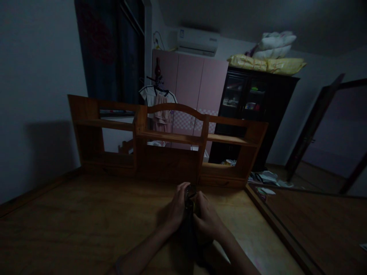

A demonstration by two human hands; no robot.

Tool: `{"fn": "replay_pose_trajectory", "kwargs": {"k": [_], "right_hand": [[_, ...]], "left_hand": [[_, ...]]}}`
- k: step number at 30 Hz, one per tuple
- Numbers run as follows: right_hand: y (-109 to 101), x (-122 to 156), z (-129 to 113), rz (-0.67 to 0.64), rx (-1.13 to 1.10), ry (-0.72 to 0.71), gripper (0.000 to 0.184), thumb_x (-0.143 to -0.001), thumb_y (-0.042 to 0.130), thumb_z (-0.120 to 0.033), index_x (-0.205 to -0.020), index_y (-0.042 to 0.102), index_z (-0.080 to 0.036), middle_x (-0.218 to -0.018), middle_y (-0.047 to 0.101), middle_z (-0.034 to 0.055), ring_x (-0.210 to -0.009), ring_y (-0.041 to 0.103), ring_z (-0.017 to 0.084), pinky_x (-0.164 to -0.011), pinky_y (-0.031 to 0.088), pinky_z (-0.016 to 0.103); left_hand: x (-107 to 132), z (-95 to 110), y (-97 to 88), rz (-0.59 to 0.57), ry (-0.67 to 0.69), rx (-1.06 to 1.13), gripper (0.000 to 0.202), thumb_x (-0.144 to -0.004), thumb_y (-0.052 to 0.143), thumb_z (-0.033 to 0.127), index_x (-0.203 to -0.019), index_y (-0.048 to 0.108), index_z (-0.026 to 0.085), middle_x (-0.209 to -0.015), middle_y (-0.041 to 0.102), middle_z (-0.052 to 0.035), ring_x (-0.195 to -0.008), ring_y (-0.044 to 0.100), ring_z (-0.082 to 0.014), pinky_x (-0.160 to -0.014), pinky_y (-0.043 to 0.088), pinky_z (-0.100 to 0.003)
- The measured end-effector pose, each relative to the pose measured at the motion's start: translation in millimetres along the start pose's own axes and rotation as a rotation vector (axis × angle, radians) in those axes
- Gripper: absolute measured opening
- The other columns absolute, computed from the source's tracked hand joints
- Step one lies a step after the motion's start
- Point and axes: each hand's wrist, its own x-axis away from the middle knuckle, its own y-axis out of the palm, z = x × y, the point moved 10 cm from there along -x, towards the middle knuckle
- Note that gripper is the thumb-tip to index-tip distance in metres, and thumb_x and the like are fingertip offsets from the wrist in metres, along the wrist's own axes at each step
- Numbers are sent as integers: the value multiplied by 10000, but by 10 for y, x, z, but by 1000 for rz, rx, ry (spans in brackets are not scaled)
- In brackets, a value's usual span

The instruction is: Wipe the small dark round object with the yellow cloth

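Note:
Between my hands is a dark strap with a shiny metal frame at its far end, which looks like a belt with its buckle. My left hand is closed along the buckle's left side, fingertips bent over its top. From the right, my right hand grips near the buckle with curled fingers. The strap runs down between my forearms toward the near edge of view. Dim light hides the fine detail between the fingers.
The hands are over a wooden bed board. Beyond it stands a wooden shelf unit with open compartments. Farther back are a pink wardrobe, a dark cabinet and hanging clothes. A raised wooden edge runs along the right.

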Motion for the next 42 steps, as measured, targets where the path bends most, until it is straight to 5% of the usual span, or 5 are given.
{"fn": "replay_pose_trajectory", "kwargs": {"k": [4,13,25,33,42], "right_hand": [[-41,-28,-220,-11,227,-95,378,-696,524,-130,-1061,458,-203,-968,564,57,-992,500,251,-1106,236,518],[-138,-61,-414,44,347,-149,339,-708,508,-61,-1000,507,-232,-962,600,59,-1017,515,265,-1145,179,550],[-96,-44,-477,48,346,-111,484,-752,502,-69,-1219,489,-194,-1142,594,105,-1158,475,281,-1164,178,539],[-28,-7,-311,76,285,-102,616,-732,525,-121,-1334,396,-148,-1220,553,142,-1213,433,298,-1154,199,556],[-99,-8,-388,116,140,-132,570,-748,483,-89,-1303,395,-185,-1212,533,127,-1208,459,270,-1129,241,565]], "left_hand": [[-8,18,-24,10,9,29,458,-890,426,143,-1336,391,241,-1352,424,-90,-1267,420,-214,-1086,345,-443],[-4,164,-12,-50,106,7,529,-859,462,147,-1371,350,220,-1382,377,-121,-1280,394,-248,-1085,339,-468],[-6,167,9,-71,195,-112,507,-862,471,115,-1347,360,216,-1323,405,-124,-1241,422,-234,-1051,389,-460],[-20,219,-25,-58,200,-121,500,-875,453,120,-1354,346,215,-1337,390,-124,-1259,410,-231,-1059,380,-454],[-23,246,-48,-37,187,-8,535,-819,534,147,-1326,368,192,-1305,419,-141,-1214,454,-258,-1032,402,-468]]}}
